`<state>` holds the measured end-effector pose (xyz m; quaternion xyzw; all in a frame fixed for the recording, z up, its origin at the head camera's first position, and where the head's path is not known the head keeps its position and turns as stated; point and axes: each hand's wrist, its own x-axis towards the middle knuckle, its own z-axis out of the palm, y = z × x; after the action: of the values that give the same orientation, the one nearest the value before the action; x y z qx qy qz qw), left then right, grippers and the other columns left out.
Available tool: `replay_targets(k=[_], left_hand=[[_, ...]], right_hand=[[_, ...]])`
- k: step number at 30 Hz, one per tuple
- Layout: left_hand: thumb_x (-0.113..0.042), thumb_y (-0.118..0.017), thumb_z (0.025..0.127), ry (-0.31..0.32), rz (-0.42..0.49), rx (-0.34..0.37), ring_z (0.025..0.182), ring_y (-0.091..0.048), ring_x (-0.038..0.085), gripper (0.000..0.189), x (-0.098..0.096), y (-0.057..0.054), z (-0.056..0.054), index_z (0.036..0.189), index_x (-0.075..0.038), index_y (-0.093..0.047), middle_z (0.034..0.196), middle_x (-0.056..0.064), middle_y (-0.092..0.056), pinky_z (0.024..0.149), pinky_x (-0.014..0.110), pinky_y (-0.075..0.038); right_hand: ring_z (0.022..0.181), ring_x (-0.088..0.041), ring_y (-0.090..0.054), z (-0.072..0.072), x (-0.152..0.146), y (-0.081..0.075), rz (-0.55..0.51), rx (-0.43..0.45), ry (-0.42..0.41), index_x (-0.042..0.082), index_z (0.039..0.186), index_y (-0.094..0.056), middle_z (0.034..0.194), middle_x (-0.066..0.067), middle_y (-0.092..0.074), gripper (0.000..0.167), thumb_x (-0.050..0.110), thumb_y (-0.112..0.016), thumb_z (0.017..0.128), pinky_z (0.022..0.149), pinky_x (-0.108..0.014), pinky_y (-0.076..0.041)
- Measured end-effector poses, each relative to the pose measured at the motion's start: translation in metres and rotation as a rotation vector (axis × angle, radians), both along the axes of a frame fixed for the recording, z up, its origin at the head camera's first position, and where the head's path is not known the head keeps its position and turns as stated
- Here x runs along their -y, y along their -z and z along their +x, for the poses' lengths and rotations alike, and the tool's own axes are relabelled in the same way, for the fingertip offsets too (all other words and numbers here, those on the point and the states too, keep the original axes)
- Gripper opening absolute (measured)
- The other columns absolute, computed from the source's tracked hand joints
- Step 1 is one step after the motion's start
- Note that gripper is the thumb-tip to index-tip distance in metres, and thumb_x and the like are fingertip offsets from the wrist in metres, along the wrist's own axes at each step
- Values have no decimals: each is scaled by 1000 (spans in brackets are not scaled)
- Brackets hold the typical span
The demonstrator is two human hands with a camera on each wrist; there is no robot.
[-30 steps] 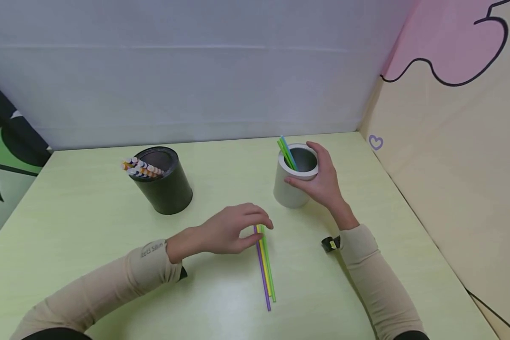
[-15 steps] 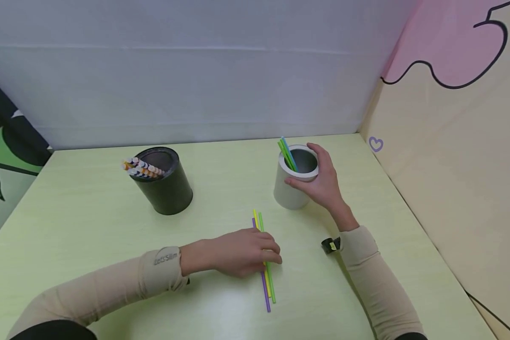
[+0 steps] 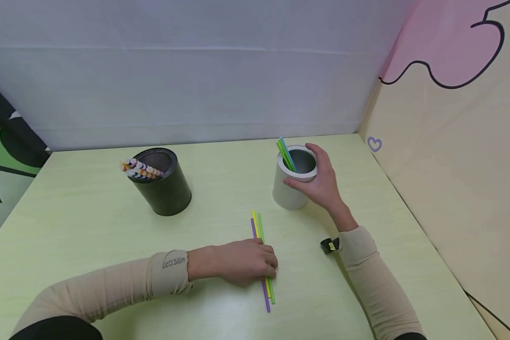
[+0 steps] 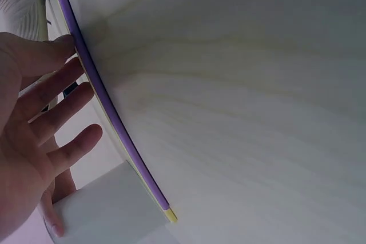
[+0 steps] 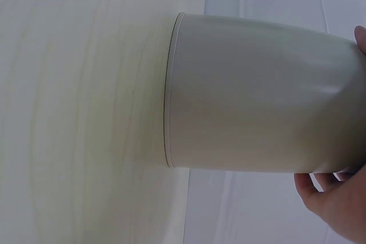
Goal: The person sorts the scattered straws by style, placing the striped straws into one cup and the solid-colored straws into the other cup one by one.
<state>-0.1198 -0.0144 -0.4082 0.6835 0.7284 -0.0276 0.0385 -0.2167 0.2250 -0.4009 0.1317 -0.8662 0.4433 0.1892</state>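
Observation:
Three plain straws, one purple (image 3: 266, 300), one yellow (image 3: 255, 221) and one light green (image 3: 261, 225), lie side by side at mid-table. My left hand (image 3: 248, 260) is over their middle; in the left wrist view its thumb and fingertips meet the purple straw (image 4: 114, 115), a yellow one just behind it. My right hand (image 3: 325, 182) grips a white cup (image 3: 288, 194) near its rim, thumb in front and fingers round the far side. The cup stands upright, and green and blue straws (image 3: 284, 153) lean inside it. The right wrist view shows the cup's smooth wall (image 5: 257, 95).
A black cup (image 3: 170, 191) at the left holds several striped straws (image 3: 140, 169) leaning over its rim. The pale table (image 3: 221, 179) ends at a grey-white backdrop (image 3: 195, 89) behind and a beige wall (image 3: 442, 179) on the right.
My left hand has come down and toward me onto the middle of the three straws, its fingers closing in, so their far ends show again. The right hand and white cup stay put.

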Motion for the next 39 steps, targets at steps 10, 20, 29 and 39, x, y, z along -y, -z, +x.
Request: replay_targets(k=[10, 20, 29, 39], left_hand=[[-13, -64, 89, 2, 10, 0, 91, -55, 5, 11, -2, 1, 1, 93, -23, -65, 91, -13, -62, 79, 22, -46], [-6, -64, 85, 13, -19, 0, 88, -54, 6, 19, -3, 0, 2, 91, -24, -67, 89, -14, -62, 82, 22, -42], [-7, -67, 82, 46, 9, -36, 90, -55, 5, 23, -3, -2, 2, 95, -25, -68, 94, -13, -64, 80, 22, -41], [-6, -68, 79, 53, 56, -61, 90, -55, 6, 25, -1, -14, 0, 96, -25, -67, 95, -13, -63, 81, 24, -42]], right_hand=[[125, -25, -42, 0, -1, 1, -4, -1, 3, 13, 144, -36, 142, -9, -41, 92, 28, -87, 68, 99, -51, -40], [125, -25, -42, 0, 0, 0, -6, 3, 0, 12, 144, -36, 141, -9, -41, 93, 28, -87, 68, 98, -52, -40], [126, -25, -42, 0, 0, 1, 2, 2, 2, 14, 144, -35, 141, -8, -41, 93, 29, -87, 68, 99, -52, -40], [125, -26, -42, 1, 0, 0, -1, 5, 0, 12, 143, -35, 141, -9, -41, 93, 28, -87, 68, 99, -52, -40]])
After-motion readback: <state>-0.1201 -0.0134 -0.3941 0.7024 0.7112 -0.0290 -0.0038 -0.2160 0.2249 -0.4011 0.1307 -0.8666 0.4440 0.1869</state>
